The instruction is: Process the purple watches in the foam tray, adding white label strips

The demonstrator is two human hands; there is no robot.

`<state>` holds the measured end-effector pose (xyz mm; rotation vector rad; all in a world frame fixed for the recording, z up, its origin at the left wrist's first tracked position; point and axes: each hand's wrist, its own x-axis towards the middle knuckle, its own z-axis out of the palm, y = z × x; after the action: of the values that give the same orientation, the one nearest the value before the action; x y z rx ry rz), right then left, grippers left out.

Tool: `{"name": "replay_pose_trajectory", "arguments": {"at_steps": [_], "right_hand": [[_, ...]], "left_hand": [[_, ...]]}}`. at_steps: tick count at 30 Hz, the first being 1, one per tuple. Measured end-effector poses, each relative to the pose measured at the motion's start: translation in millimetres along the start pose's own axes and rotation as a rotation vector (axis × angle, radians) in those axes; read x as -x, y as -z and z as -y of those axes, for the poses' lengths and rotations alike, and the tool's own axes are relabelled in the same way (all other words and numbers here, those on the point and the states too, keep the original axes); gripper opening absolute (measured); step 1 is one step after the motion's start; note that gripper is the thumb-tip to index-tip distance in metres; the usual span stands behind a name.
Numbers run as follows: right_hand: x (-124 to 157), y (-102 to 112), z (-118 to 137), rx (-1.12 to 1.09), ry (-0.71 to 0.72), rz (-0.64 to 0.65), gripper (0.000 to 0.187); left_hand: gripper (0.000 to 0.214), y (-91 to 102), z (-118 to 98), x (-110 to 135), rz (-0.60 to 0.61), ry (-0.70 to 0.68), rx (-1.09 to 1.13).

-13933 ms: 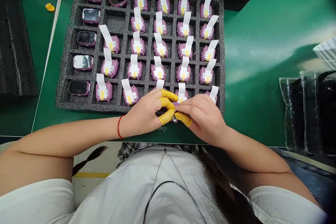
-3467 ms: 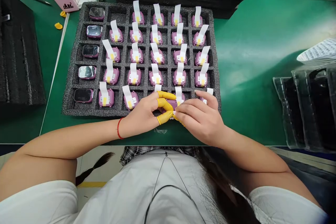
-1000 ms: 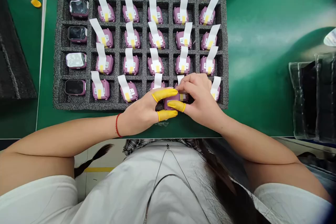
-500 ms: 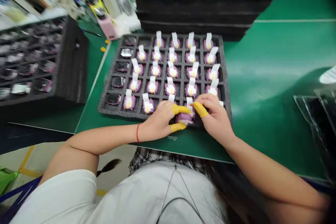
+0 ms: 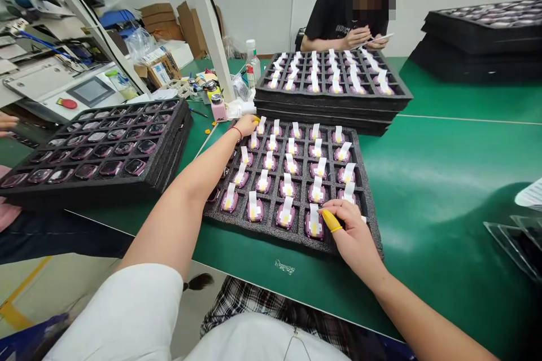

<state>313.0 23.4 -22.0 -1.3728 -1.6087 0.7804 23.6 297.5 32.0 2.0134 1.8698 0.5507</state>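
A black foam tray (image 5: 292, 238) on the green table holds rows of pink watch bodies (image 5: 284, 215) with white tabs. My left hand (image 5: 244, 124), wearing yellow finger cots, is stretched to the tray's far left corner. Its fingers curl down into a cell, and what they grip is hidden. My right hand (image 5: 351, 232) rests on the near right corner, fingers bent over the corner cell. Its yellow-cotted finger lies beside the pink watch body (image 5: 314, 227) in the front row. A white tab pokes out from behind this hand.
Stacked foam trays (image 5: 334, 102) stand just beyond my tray, where a person in a black shirt (image 5: 339, 11) works. More tray stacks lie at the left (image 5: 97, 180) and far right (image 5: 478, 39). A pink bottle (image 5: 219, 110) and white post (image 5: 207, 28) stand near my left hand. Plastic bags (image 5: 516, 237) lie at the right.
My head has lifted, showing the room. My left hand left the near edge and reached to the tray's far left corner. The watch body both hands held now sits in the front row.
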Motion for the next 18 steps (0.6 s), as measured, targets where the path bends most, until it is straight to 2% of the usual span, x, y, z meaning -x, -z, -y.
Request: {"name": "replay_pose_trajectory", "arguments": {"at_steps": [2,5,8,13,15,18], "right_hand": [[0.0,-0.4,-3.2,0.003,0.029,0.007,0.017],[0.3,-1.1,-6.4,0.009,0.061,0.006,0.015],[0.8,-1.8,-7.3,0.012,0.074,0.0,0.014],[1.6,-2.1,-6.3,0.025,0.093,0.012,0.013],[1.5,-1.7,-5.4,0.036,0.08,0.02,0.014],[0.8,-1.0,-4.4,0.046,0.073,0.024,0.015]], "left_hand": [[0.033,-3.7,6.3,-6.0,0.051,0.005,-0.075],[0.034,-0.7,13.9,-8.9,0.05,0.027,-0.192],[0.036,13.7,22.9,-10.6,0.082,0.049,-0.297],[0.033,35.1,33.5,-11.9,0.248,0.02,-0.359],[0.033,37.8,33.7,-8.8,0.245,0.006,-0.348],[0.033,41.3,29.9,1.1,0.176,0.002,-0.287]]}}
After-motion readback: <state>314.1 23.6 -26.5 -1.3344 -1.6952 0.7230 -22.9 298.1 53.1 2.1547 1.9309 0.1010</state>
